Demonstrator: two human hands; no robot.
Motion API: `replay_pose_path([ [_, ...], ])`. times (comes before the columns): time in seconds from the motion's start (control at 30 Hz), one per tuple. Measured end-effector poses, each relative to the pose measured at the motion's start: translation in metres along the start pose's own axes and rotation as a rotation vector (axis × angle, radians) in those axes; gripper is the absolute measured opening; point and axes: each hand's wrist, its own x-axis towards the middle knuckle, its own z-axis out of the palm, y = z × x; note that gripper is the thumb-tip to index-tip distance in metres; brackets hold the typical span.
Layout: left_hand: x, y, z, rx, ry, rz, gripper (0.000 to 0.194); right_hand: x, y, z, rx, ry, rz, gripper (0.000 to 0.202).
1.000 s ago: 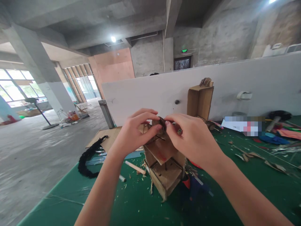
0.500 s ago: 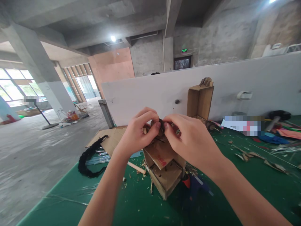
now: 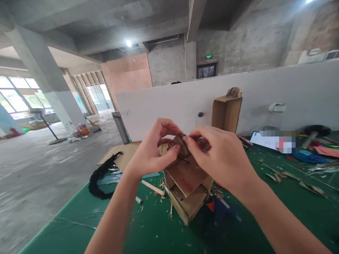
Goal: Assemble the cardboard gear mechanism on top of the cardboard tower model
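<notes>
A small round brown piece [image 3: 181, 145] is between my hands, above a cardboard box structure [image 3: 186, 208] with an open front. My left hand [image 3: 160, 150] grips the piece's left side with thumb and bent fingers. From the right, my right hand [image 3: 214, 151] pinches at its upper edge; any smaller item in that pinch is too small to name. A brown flat panel [image 3: 185, 176] forms the box's upper level, with a thin dark stick [image 3: 183, 159] lying near the piece. My fingers hide part of the box top.
On the green table [image 3: 148, 229] are a black fuzzy strip [image 3: 96, 180], a wooden rod [image 3: 153, 187], scraps and a phone [image 3: 267, 140]. A taller cardboard box [image 3: 227, 113] stands behind, near the white partition [image 3: 164, 106].
My left fingers have spread wider, exposing the round piece's flat face. The piece and the box appear slightly further right, and more of the white rod end shows on the table.
</notes>
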Motion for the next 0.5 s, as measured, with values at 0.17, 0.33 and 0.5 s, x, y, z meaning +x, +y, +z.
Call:
replay_pose_path([
  [0.17, -0.0006, 0.0075, 0.0018, 0.059, -0.022, 0.030, 0.045, -0.0011, 0.0008, -0.0051, -0.066, -0.067, 0.014, 0.013],
  [0.33, 0.0003, 0.0065, 0.0046, 0.107, -0.016, 0.054, 0.050, -0.0020, -0.0006, -0.0022, -0.143, -0.063, -0.007, 0.018],
  [0.5, 0.0014, 0.0051, 0.0046, 0.144, -0.008, 0.052, 0.047, -0.0008, -0.0032, 0.0026, -0.114, -0.065, -0.013, 0.016],
])
